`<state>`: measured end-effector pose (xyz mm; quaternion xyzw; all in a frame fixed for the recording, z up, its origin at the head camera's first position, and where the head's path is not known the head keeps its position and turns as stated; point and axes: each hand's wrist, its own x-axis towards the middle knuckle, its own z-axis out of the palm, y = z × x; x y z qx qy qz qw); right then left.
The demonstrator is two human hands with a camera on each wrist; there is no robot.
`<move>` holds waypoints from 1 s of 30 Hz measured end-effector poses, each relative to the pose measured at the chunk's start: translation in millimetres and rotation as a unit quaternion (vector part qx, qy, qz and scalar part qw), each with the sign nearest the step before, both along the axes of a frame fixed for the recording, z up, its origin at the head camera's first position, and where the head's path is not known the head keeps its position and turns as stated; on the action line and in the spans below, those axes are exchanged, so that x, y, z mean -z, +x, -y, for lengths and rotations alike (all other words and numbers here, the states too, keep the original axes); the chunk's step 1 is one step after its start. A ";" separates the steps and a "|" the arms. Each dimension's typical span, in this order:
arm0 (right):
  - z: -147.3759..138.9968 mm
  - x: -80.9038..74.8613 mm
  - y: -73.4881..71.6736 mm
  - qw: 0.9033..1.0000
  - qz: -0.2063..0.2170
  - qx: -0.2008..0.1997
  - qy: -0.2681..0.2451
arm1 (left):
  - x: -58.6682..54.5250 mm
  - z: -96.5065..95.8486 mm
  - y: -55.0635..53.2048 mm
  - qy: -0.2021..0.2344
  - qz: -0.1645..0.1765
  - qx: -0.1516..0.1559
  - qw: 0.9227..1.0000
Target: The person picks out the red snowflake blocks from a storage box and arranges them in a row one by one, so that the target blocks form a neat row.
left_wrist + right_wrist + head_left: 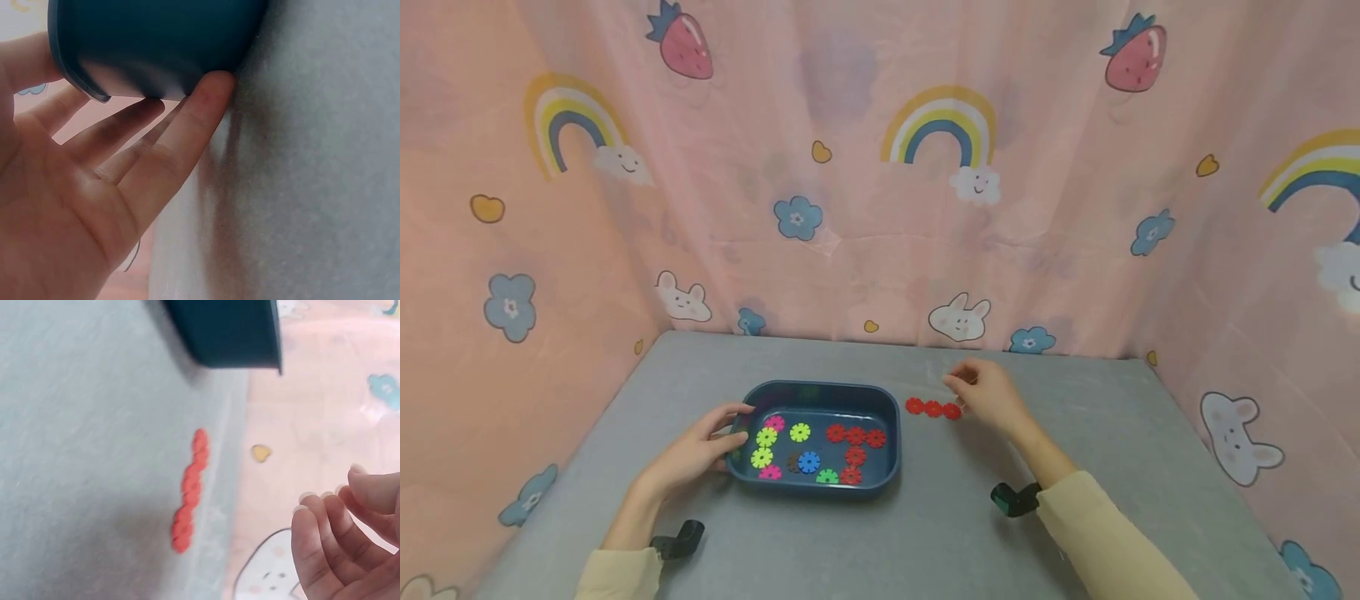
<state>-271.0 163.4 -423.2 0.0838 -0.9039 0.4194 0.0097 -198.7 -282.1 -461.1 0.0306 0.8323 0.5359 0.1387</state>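
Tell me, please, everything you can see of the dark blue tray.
The dark blue tray is an open-topped, roughly rectangular container with rounded corners, a thin rim and smooth, slightly shiny walls that look like plastic. It sits upright on the grey table, and notched discs in red, yellow-green, pink, blue, green and brown lie inside. The left hand grips its left end.

A curtained booth — cartoon-print drapes (880, 267) round a grey table (925, 525).
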 end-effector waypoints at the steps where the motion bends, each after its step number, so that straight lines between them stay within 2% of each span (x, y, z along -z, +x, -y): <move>1: 1.9 -3.2 2.8 1.000 -0.004 -0.001 0.004 | -0.1 -0.1 0.3 -0.001 -0.001 0.001 1.000; 13: 27.5 -27.1 24.8 0.999 -0.034 -0.024 0.007 | -0.1 -0.7 0.8 -0.003 0.002 0.004 1.000; 19: 44.6 -30.0 30.1 0.996 -0.066 -0.066 0.011 | 0.4 -0.2 0.2 0.002 0.004 0.002 1.000; 30: 79.2 -31.1 35.6 0.992 -0.047 -0.110 0.027 | 1.6 1.6 -1.9 0.007 0.004 0.008 1.000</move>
